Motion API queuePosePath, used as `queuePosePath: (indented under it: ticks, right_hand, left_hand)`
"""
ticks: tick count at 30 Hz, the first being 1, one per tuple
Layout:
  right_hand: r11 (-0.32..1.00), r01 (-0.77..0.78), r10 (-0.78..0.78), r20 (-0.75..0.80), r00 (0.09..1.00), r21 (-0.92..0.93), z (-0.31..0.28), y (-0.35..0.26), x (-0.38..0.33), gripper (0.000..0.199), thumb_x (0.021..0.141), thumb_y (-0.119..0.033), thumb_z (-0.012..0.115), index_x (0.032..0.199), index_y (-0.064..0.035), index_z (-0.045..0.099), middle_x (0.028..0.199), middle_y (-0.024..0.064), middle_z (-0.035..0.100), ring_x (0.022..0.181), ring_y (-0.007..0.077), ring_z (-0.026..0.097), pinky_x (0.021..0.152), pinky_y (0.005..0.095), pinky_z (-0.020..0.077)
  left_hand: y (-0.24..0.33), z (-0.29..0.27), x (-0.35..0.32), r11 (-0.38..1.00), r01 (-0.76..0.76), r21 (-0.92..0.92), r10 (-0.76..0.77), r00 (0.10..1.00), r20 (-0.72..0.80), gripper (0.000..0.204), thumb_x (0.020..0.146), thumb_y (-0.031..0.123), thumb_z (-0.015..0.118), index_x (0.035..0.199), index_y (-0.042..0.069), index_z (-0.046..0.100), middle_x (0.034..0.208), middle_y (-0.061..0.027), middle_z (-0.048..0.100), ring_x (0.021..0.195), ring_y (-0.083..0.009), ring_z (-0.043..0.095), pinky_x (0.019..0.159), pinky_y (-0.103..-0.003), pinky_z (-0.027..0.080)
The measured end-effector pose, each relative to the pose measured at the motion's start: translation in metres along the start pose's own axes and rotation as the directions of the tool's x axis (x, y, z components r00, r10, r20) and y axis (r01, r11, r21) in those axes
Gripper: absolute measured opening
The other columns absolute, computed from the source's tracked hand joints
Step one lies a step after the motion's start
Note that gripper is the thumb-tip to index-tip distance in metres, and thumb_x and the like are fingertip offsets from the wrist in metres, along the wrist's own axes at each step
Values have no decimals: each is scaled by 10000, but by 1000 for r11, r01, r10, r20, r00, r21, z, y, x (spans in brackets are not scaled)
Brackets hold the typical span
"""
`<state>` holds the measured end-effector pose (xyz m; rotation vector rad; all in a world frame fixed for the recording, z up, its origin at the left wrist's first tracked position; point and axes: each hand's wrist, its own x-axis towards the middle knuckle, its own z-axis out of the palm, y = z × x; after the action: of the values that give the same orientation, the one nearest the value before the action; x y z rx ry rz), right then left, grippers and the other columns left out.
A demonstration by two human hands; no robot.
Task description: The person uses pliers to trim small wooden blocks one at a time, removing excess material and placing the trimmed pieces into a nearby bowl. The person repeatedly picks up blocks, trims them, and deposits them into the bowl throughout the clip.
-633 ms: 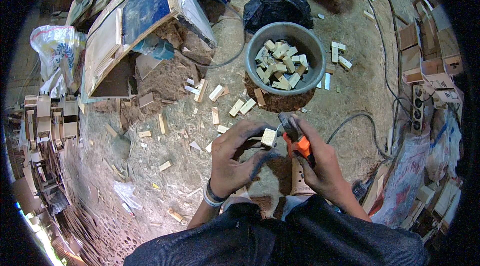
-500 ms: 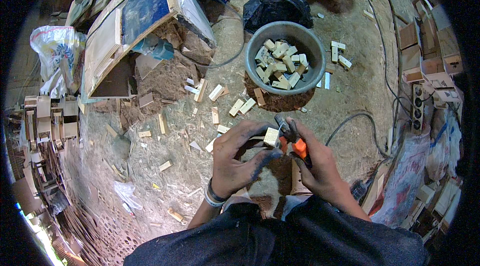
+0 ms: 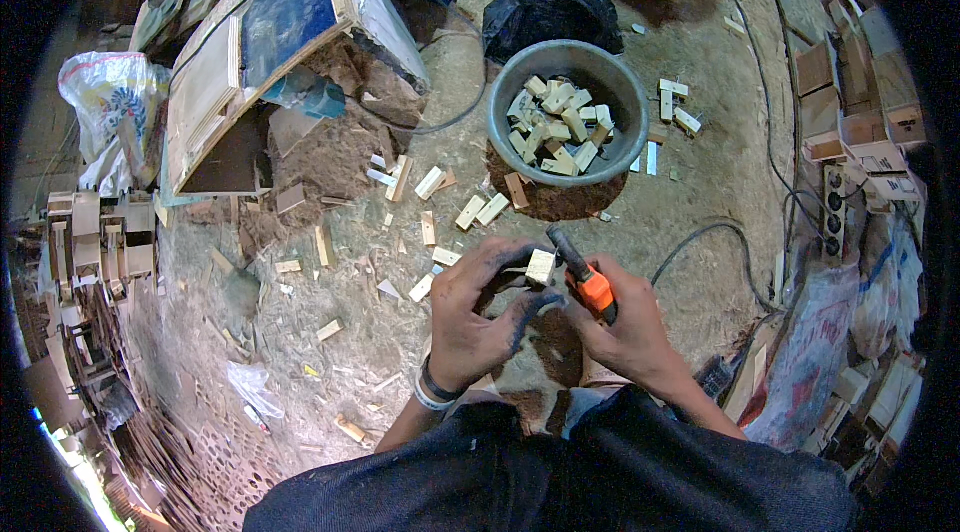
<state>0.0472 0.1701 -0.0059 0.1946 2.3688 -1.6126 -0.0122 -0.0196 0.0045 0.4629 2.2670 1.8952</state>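
My left hand (image 3: 478,317) pinches a small pale wooden block (image 3: 541,266) between its fingertips, just above my lap. My right hand (image 3: 622,332) grips an orange and black hand tool (image 3: 585,277) whose dark tip rests against the block's right side. Both hands are dusty and sit close together in the lower middle of the view. Beyond them stands a round grey metal basin (image 3: 610,82) filled with several similar wooden blocks (image 3: 556,122).
Loose wooden offcuts (image 3: 430,182) lie scattered on the sawdust floor. A black bag (image 3: 550,17) sits behind the basin, a blue-lined wooden frame (image 3: 260,42) at upper left, stacked wooden boxes (image 3: 100,242) at left, a power strip (image 3: 833,217) and cables at right.
Both hands have drawn slightly closer together, and the tool's tip has come down against the block held in my left fingers.
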Motion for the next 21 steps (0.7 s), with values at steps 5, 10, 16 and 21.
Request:
queuePosePath:
  ticks: [5, 10, 16, 21]
  right_hand:
    - [995, 92, -94, -54, 994, -46, 4, 14, 6, 274, 850, -48, 697, 1083, -21, 555, 865, 223, 648, 785, 380, 679, 696, 413, 506]
    - [971, 143, -121, -123, 985, 192, 2, 20, 5, 321, 931, -74, 655, 1232, -2, 570, 980, 143, 681, 887, 230, 673, 804, 346, 514]
    - [931, -32, 79, -114, 990, 363, -2, 21, 0, 326, 1002, -138, 634, 1284, 23, 605, 1088, 60, 685, 995, 132, 618, 917, 305, 483]
    - [974, -99, 130, -142, 981, 204, 0, 24, 2, 260, 1006, -119, 606, 1238, -5, 633, 1046, 72, 695, 955, 142, 635, 896, 310, 493]
  left_hand:
    - [-2, 2, -2, 999, 34, -4, -34, 999, 25, 383, 821, -23, 779, 1181, -51, 649, 1116, -131, 681, 1028, -183, 676, 828, -300, 590]
    - [-4, 5, 4, 997, -22, -74, 23, 1000, 8, 351, 865, 6, 755, 1189, -55, 634, 1102, -130, 692, 1003, -205, 699, 857, -328, 591]
    - [-10, 6, 6, 819, 286, -497, -327, 945, 5, 355, 971, 182, 687, 1219, -60, 608, 1128, -148, 704, 1026, -272, 720, 898, -367, 597]
    - [-21, -5, 34, 799, 413, -437, -428, 901, 69, 421, 976, 203, 687, 1289, -65, 600, 1152, -129, 703, 978, -163, 693, 868, -299, 572]
